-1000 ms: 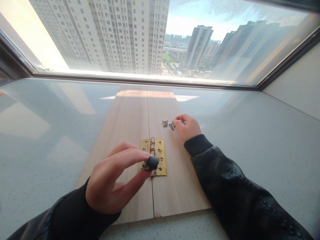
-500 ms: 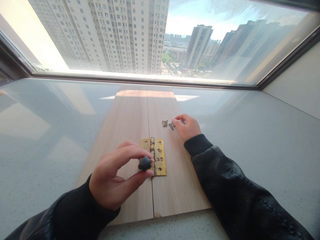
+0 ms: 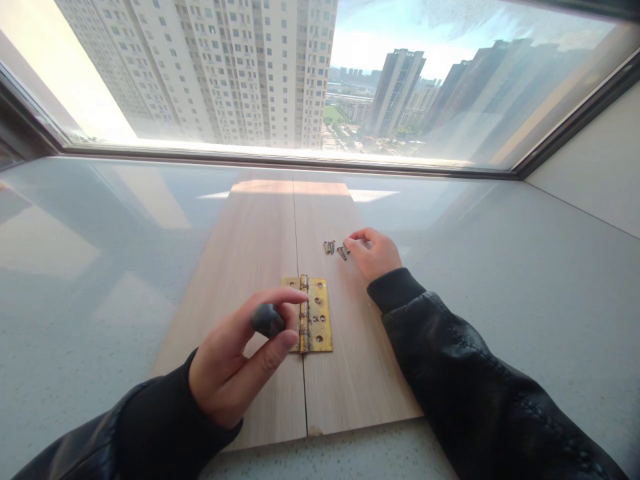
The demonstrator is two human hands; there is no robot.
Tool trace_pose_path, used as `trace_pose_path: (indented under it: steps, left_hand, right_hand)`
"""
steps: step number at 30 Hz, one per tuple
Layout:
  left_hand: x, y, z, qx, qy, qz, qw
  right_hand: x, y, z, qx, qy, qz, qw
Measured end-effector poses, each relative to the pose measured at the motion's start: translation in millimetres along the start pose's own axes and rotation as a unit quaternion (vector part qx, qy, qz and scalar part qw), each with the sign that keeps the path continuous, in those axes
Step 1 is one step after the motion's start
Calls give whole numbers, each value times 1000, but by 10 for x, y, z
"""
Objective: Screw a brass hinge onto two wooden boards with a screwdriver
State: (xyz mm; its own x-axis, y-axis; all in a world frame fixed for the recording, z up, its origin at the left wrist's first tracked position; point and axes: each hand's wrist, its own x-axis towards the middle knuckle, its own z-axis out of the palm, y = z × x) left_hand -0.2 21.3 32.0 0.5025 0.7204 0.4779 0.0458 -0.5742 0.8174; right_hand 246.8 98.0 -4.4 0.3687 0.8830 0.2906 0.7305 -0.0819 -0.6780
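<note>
My left hand [image 3: 237, 363] is curled around a screwdriver [image 3: 267, 320]; only the dark, rounded end of its handle faces me, and its shaft is hidden behind the fingers. Just beyond it lies a worn brass hinge [image 3: 320, 313], flat across the seam between two wooden boards. The hand covers part of the hinge's left leaf; the right leaf shows several holes. Farther up the right board, my right hand [image 3: 374, 255] pinches a screw [image 3: 346, 248] between thumb and forefinger. Several loose screws [image 3: 330, 247] lie on the board just left of its fingertips.
The left board [image 3: 250, 233] and right board [image 3: 370, 373] lie side by side on a pale speckled sill [image 3: 500, 300]. A dark window frame [image 3: 280, 162] runs along the back, with tall buildings outside. A white wall [image 3: 590, 147] stands at the right.
My left hand has turned, and the screwdriver's handle end has shifted left and slightly up, deeper between thumb and forefinger. My right hand has stayed at the screws.
</note>
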Motion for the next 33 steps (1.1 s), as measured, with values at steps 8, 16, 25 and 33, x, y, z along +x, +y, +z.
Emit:
trace_pose_path:
  steps: [8,16,25,33]
  left_hand:
    - [40,16,-30,-16,-21,1,1000]
    - [56,-88,-80,64,70,28,995]
    - [47,-8,-55,23,-45,33,998]
    - [25,96,-93,21,-94,-16,995]
  right_hand:
    - [2,-2,5,-3,0,2,1000]
    - [2,-3,5,-4,-1,5,1000]
    - [1,-5,1,-3,-4,7,1000]
    - [-3,-10,-1,-6,-5,5,1000]
